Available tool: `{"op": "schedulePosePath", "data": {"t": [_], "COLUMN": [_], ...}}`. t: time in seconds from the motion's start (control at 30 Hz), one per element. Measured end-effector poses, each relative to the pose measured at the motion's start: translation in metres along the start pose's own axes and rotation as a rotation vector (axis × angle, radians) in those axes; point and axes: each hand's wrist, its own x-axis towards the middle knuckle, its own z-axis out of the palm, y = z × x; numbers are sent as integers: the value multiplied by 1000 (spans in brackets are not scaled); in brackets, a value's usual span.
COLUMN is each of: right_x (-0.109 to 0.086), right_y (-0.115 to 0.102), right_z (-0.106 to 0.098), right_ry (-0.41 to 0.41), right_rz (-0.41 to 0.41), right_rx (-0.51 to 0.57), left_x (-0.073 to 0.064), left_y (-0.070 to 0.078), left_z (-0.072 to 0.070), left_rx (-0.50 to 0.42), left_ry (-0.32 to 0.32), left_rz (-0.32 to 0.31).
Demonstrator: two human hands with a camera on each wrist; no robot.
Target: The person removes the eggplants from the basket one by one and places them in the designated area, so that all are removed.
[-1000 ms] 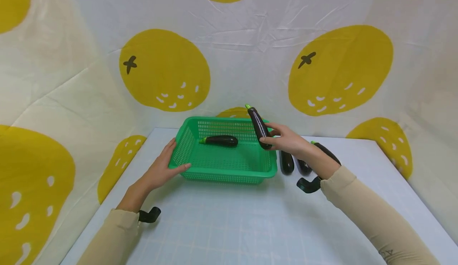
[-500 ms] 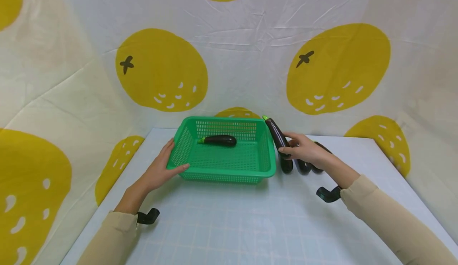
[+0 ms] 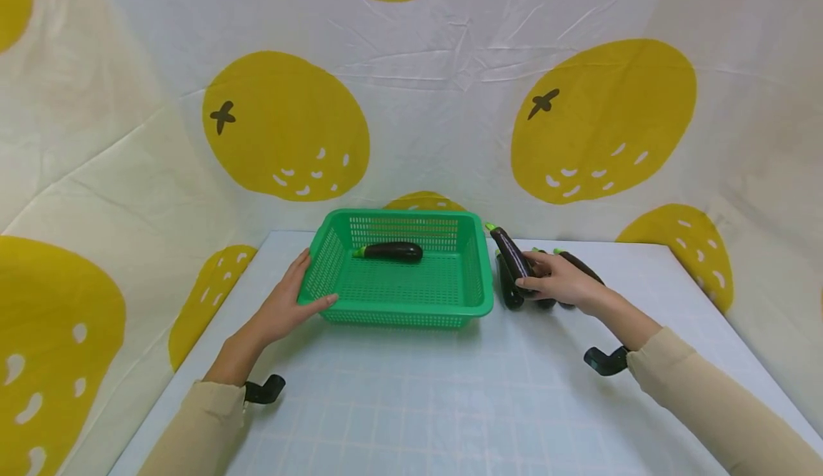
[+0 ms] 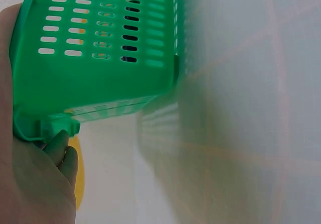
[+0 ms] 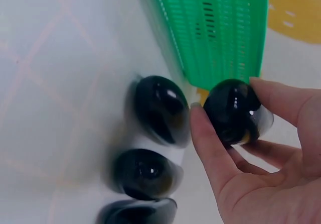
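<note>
My left hand (image 3: 283, 311) holds the left end of a green plastic basket (image 3: 411, 314), thumb over the front rim; in the left wrist view fingertips (image 4: 69, 163) show beneath the rim. One eggplant (image 3: 393, 251) lies inside the basket near its back wall, green stem to the left. Right of the basket, my right hand (image 3: 562, 281) pinches another eggplant (image 3: 511, 253) near its thick end, with the stem pointing up and away. Three more eggplants (image 5: 161, 108) lie side by side on the table under and beside that hand, partly hidden by it in the head view.
The table (image 3: 411, 404) has a pale blue checked cover. Behind it and at both sides hangs a white cloth (image 3: 444, 126) printed with large yellow fruit. Black camera mounts (image 3: 606, 362) stick out from both wrists.
My right hand has carried its eggplant from over the basket's right end rightward and down to the eggplants on the table. My left hand stays at the basket.
</note>
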Motion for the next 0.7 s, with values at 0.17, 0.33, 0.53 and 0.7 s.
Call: {"op": "schedulePosePath", "data": {"t": [0.17, 0.33, 0.53, 0.7], "right_x": [-7, -13, -22, -28], "right_y": [3, 10, 20, 32], "right_z": [-9, -21, -34, -44], "right_ry": [7, 13, 40, 71], "right_rz": [25, 49, 59, 96], "right_rx": [-2, -15, -48, -102], "left_x": [-1, -1, -1, -1], "left_y": [-1, -3, -3, 0], "left_z": [1, 1, 1, 1], "left_rx": [-5, -3, 3, 8], "left_ry": [6, 9, 16, 11], "left_rz": [11, 14, 11, 7]}}
